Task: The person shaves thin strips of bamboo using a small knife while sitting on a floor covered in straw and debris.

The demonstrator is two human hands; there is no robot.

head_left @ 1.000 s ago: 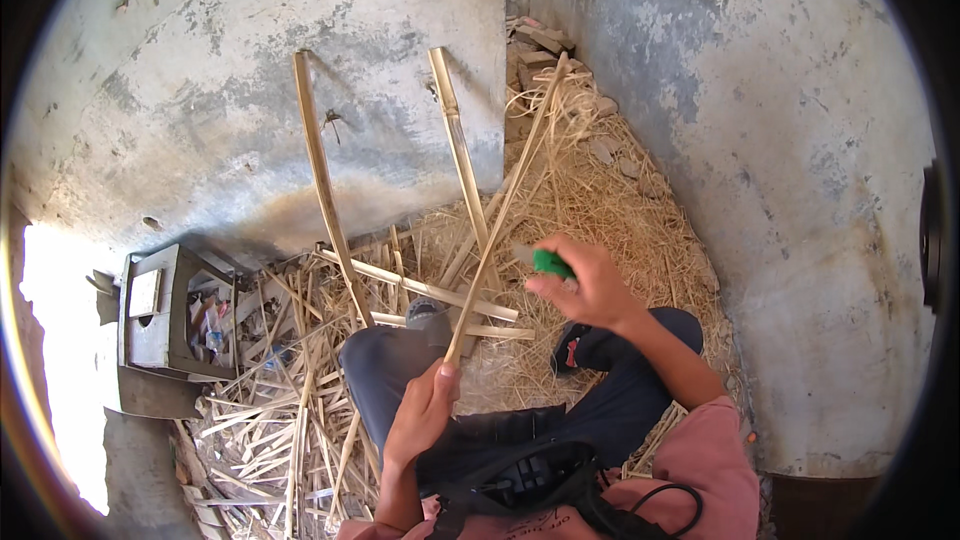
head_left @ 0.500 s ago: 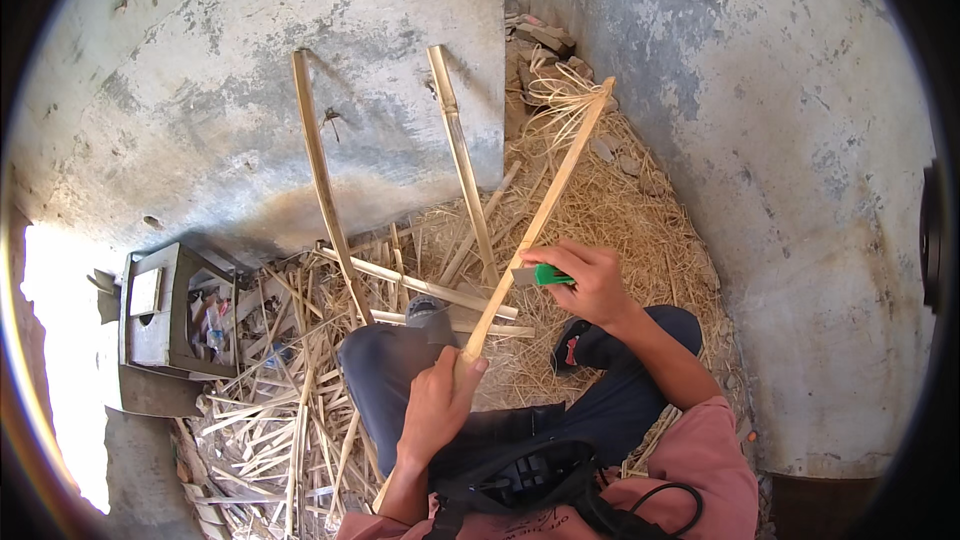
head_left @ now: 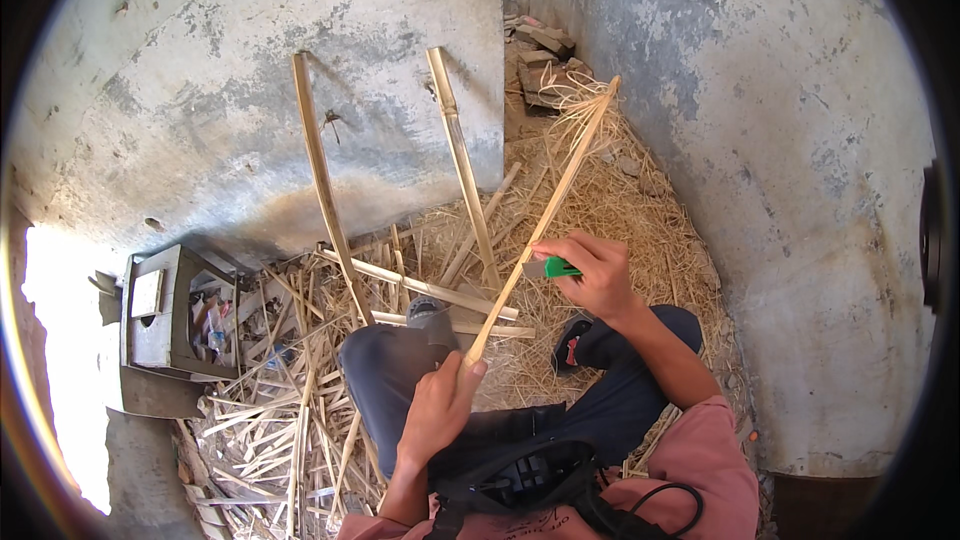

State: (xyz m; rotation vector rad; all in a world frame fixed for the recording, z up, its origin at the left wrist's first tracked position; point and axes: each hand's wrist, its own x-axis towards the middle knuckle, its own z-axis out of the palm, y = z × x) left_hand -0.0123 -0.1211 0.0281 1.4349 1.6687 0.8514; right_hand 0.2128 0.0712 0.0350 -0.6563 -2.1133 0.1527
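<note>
A long bamboo strip (head_left: pixel 556 198) runs slantwise from my lap out toward the far right. Its near part is gripped by my left hand (head_left: pixel 437 406), with the thumb lying along it. In my right hand (head_left: pixel 600 278) is a green-handled utility knife (head_left: pixel 562 267), its blade across the strip's right edge about midway along. Whether the blade bites into the bamboo is too small to tell. Thin curled shavings (head_left: pixel 568 100) hang in a bunch at the strip's far end.
Two bamboo poles (head_left: pixel 318 170) (head_left: pixel 461 145) lean on the wall ahead. Split bamboo pieces (head_left: pixel 265 440) litter the floor at left, beside a grey open-sided box (head_left: pixel 160 325). Fine shavings (head_left: pixel 640 240) cover the floor at right, below another wall (head_left: pixel 800 190). Bricks (head_left: pixel 540 40) are piled in the far corner.
My right hand has shifted slightly right with the knife. The strip has turned a little and looks narrower, its far end and curls a bit farther right. My left hand has barely moved.
</note>
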